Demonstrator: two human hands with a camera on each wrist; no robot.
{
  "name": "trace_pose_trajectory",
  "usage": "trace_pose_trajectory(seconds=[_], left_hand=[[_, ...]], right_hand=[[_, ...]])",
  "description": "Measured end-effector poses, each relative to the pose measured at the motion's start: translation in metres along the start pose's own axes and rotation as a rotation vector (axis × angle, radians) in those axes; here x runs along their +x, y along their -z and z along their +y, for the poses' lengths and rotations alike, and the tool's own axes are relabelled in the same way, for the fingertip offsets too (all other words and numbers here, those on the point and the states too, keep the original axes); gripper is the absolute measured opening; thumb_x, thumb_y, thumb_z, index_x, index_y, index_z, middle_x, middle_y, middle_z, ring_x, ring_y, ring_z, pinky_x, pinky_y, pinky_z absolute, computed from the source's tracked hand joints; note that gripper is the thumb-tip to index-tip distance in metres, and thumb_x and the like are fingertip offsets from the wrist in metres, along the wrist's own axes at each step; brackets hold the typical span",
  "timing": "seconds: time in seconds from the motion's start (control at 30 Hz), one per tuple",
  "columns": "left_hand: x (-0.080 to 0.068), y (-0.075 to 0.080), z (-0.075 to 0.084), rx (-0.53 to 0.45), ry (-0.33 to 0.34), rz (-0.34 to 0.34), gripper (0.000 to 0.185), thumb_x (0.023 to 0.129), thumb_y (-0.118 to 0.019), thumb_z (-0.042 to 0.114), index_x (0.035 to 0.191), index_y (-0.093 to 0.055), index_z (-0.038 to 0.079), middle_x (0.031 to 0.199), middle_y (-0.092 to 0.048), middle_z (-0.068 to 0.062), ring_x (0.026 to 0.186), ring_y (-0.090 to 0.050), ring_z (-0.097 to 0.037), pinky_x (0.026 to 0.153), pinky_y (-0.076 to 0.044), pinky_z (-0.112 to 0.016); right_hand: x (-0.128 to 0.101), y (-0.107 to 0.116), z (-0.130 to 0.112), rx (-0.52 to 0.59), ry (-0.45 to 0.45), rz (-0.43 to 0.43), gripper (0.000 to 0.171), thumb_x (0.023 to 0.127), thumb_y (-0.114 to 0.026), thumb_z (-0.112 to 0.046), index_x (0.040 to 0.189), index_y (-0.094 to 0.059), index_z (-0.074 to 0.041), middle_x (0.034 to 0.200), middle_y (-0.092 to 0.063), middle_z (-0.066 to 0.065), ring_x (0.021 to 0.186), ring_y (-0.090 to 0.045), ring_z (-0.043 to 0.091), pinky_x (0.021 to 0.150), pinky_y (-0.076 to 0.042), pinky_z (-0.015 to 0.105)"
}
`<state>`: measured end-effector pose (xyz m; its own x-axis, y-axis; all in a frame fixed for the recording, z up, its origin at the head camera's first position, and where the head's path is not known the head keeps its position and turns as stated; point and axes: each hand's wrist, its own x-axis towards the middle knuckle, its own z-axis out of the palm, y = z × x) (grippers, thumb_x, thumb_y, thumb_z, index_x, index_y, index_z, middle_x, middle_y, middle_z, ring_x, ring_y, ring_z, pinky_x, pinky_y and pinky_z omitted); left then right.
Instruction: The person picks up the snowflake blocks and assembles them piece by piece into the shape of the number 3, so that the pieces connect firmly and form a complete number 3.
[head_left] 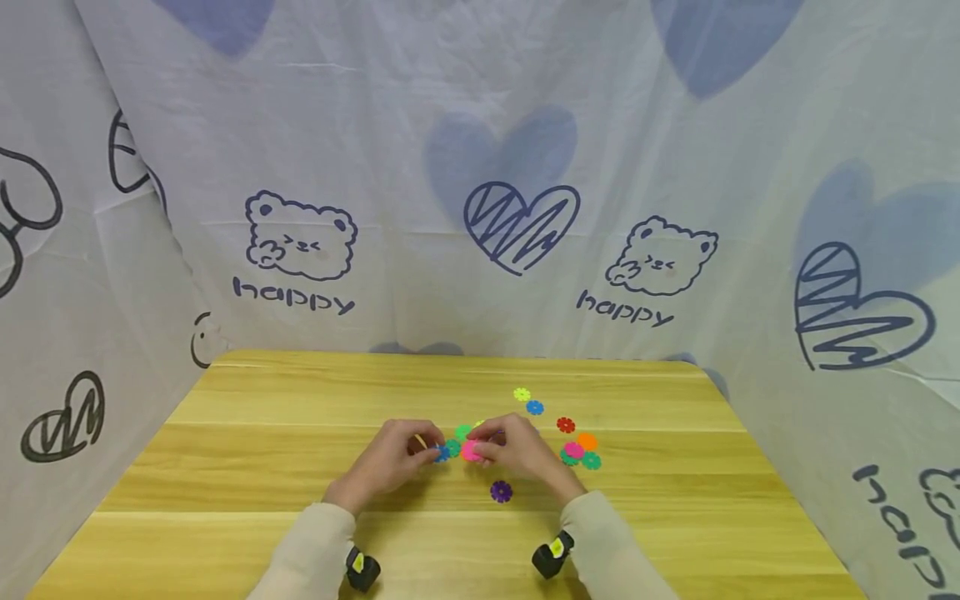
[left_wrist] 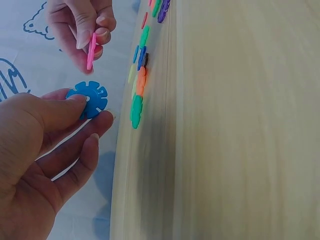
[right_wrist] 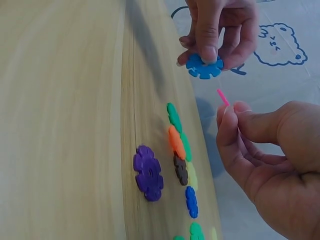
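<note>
Blue disc [left_wrist: 96,101] and pink disc [left_wrist: 91,52]: held apart, planes apparently crossed

Blue disc: pinched between thumb and fingers of the left hand [head_left: 397,454], broad face toward the left-wrist camera, lying left of its counterpart. Pink disc: pinched in the right hand [head_left: 519,450], seen edge-on from both wrists. Both raised above the table [head_left: 225,483]; a gap parts them, rims not touching. No long axis to either; each nearest its own holder. Blue disc's exact tilt: too hidden in the head view to judge. Purple disc [head_left: 501,492]: on the table, nearer the right hand.
</note>
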<state>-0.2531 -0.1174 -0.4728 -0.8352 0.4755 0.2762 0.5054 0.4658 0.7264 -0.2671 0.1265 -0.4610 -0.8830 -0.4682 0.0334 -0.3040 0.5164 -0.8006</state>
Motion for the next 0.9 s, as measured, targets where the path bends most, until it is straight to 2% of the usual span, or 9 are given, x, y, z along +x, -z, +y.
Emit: trace_pose_trajectory(seconds=[0.17,0.23,0.43,0.67,0.9], left_hand=[[0.0,-0.001,0.001,0.016,-0.008,0.0,0.008,0.096,-0.071,0.003,0.098,-0.074,0.009,0.094,-0.075,-0.005,0.075,-0.067,-0.013,0.064,-0.055,-0.02],[0.001,-0.001,0.001,0.022,-0.007,-0.001,0.007,0.096,-0.071,0.003,0.098,-0.074,0.009,0.094,-0.076,-0.005,0.075,-0.067,-0.011,0.064,-0.055,-0.02],[0.001,-0.003,0.003,0.028,-0.018,-0.005,0.007,0.095,-0.071,0.003,0.097,-0.075,0.008,0.095,-0.077,-0.006,0.076,-0.068,-0.011,0.066,-0.055,-0.019],[0.002,-0.006,0.003,0.025,-0.031,-0.01,0.006,0.095,-0.071,0.001,0.097,-0.074,0.006,0.096,-0.077,-0.007,0.078,-0.071,-0.015,0.068,-0.056,-0.019],[0.003,-0.009,0.004,0.036,-0.01,0.004,0.006,0.094,-0.073,0.002,0.099,-0.075,0.004,0.095,-0.078,-0.009,0.078,-0.072,-0.014,0.069,-0.056,-0.017]], right_hand=[[0.001,-0.002,-0.003,0.02,-0.007,-0.005,0.02,0.1,-0.067,-0.007,0.116,-0.075,0.003,0.096,-0.076,0.012,0.073,-0.072,0.018,0.067,-0.061,0.028],[0.001,-0.003,-0.003,0.034,-0.007,-0.01,0.021,0.1,-0.067,-0.006,0.117,-0.074,0.004,0.099,-0.076,0.014,0.072,-0.071,0.015,0.068,-0.062,0.029],[0.002,-0.006,-0.001,0.057,-0.015,-0.014,0.023,0.1,-0.066,-0.006,0.118,-0.074,0.005,0.106,-0.076,0.018,0.072,-0.072,0.015,0.068,-0.063,0.029],[0.004,-0.01,-0.002,0.081,-0.03,-0.016,0.023,0.1,-0.067,-0.007,0.119,-0.073,0.005,0.108,-0.075,0.018,0.074,-0.074,0.02,0.071,-0.064,0.039],[0.004,-0.012,-0.002,0.086,-0.021,-0.016,0.024,0.1,-0.066,-0.006,0.12,-0.073,0.007,0.108,-0.075,0.019,0.074,-0.074,0.018,0.07,-0.064,0.035]])
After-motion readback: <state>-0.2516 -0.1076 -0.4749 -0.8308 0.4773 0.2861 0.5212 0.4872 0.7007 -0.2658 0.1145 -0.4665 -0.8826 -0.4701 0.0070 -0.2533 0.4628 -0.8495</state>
